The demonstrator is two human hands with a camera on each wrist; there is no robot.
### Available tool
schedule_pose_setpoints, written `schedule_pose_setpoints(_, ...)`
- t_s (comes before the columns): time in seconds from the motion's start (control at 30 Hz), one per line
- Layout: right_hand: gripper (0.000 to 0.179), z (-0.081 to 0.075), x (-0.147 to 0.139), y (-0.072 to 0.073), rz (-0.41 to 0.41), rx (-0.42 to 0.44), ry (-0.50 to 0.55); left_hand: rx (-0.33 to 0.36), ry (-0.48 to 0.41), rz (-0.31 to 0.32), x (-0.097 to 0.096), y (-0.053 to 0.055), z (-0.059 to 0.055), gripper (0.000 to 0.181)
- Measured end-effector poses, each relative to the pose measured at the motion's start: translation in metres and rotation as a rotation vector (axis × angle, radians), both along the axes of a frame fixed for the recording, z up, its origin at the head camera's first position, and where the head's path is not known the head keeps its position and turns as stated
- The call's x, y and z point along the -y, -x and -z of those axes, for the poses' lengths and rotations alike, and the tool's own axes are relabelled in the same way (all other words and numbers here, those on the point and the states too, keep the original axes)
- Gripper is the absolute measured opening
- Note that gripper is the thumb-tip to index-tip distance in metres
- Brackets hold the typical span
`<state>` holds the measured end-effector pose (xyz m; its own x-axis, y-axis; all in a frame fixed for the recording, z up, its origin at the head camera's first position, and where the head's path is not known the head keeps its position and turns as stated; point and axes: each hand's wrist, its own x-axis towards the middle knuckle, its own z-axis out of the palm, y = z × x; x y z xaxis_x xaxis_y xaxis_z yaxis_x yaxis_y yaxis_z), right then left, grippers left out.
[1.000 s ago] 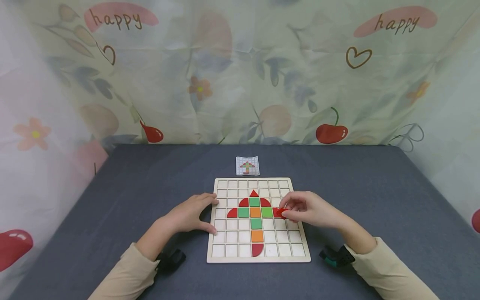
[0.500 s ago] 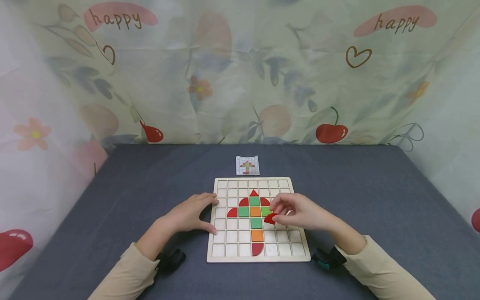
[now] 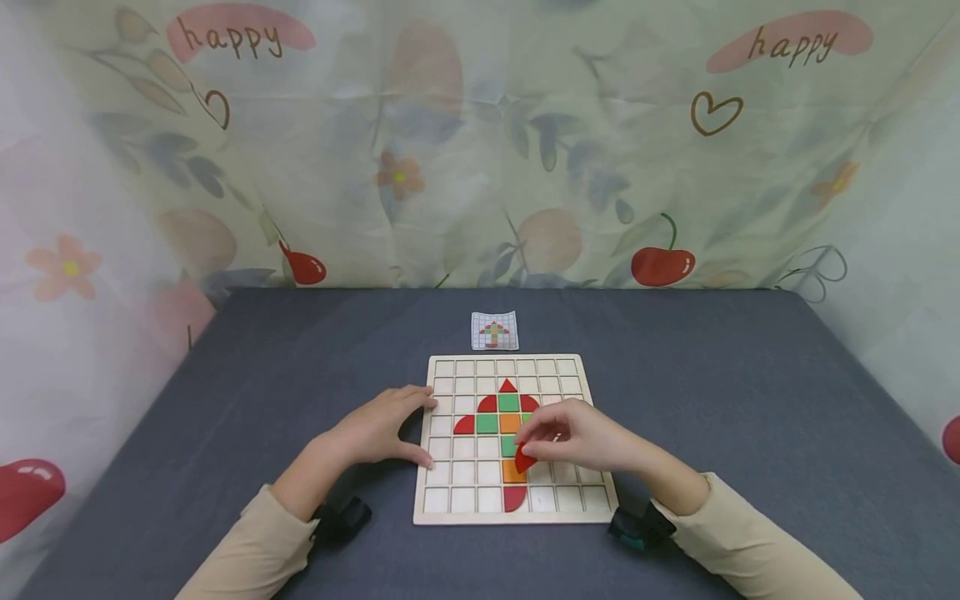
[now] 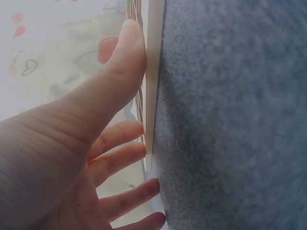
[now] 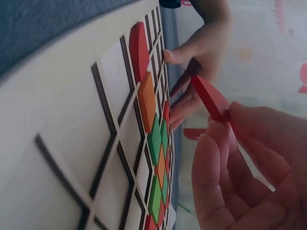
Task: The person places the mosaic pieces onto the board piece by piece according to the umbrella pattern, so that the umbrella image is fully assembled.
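My right hand [image 3: 581, 435] pinches a red quarter-circle tile [image 5: 211, 98] between thumb and fingertips. In the head view this tile hangs over the lower stem of the pattern, apart from the board in the right wrist view. My left hand [image 3: 381, 427] rests on the left edge of the pale grid board [image 3: 611, 508], thumb and fingers spread and touching its rim. Set in the board are a red triangle [image 3: 507, 386], green squares [image 3: 487, 424], orange squares [image 3: 510, 423] and red quarter-circle tiles [image 3: 514, 498]. My right hand hides part of the pattern's right side.
A small printed card [image 3: 494, 331] with a similar coloured pattern lies behind the board. Everything stands on a dark grey tablecloth [image 3: 712, 358]. A patterned curtain [image 3: 480, 150] hangs at the back. Black wrist devices [image 3: 341, 521] sit low on both wrists.
My right hand has moved left and toward me across the board with the red quarter-circle tile, which has turned in the fingers. The left hand and the board have stayed in place.
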<state>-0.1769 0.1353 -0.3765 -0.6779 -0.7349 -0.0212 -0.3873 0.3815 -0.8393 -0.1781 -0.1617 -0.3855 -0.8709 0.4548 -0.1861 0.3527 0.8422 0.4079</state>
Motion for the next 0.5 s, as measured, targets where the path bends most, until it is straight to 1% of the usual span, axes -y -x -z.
schedule_pose_setpoints(0.27,0.017,0.003,0.016,-0.008,-0.001,-0.006,-0.015,-0.002,0.004,0.002,0.000,0.000,0.000,0.082)
schedule_pose_setpoints(0.4,0.011,0.004,0.024,-0.013,0.007,-0.013,-0.030,0.001,0.002,-0.001,0.000,0.001,0.000,0.082)
schedule_pose_setpoints(0.5,0.006,0.006,0.029,-0.016,0.001,-0.037,-0.047,0.002,0.001,-0.001,0.000,0.001,0.001,0.082)
